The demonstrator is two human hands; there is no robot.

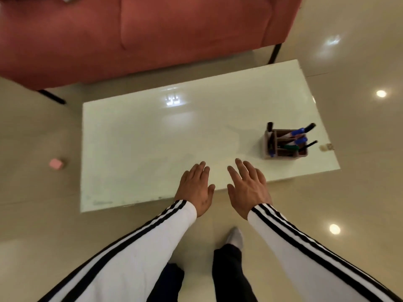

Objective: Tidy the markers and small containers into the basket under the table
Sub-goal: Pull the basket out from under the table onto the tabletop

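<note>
Hands are seen at the lower centre of the frame, both spread flat, palms down and fingers straight; nothing is held by either. The left hand (195, 188) and the right hand (247, 186) are placed side by side, apart, over the near edge of the white table (141, 138). Whether the tabletop is touched cannot be told. Striped white sleeves (135, 247) are cut off by the bottom corners.

Up and to the right of the right hand, a brown divided holder (285, 154) is stood near the table's right end, well apart from the fingers. Its compartments are packed with markers (299, 132). Most are leaned with long axes running from lower left to upper right, caps toward the right edge of the frame, while one dark marker at the holder's upper left corner is stood nearly upright. A green one is half hidden inside.

The space under the table is hidden by the tabletop. A small blurred object (326, 147) at the table's right edge cannot be made out. A pink cube (56, 164) lies on the floor at left — a red sofa (152, 29), cut off, fills the upper left.
</note>
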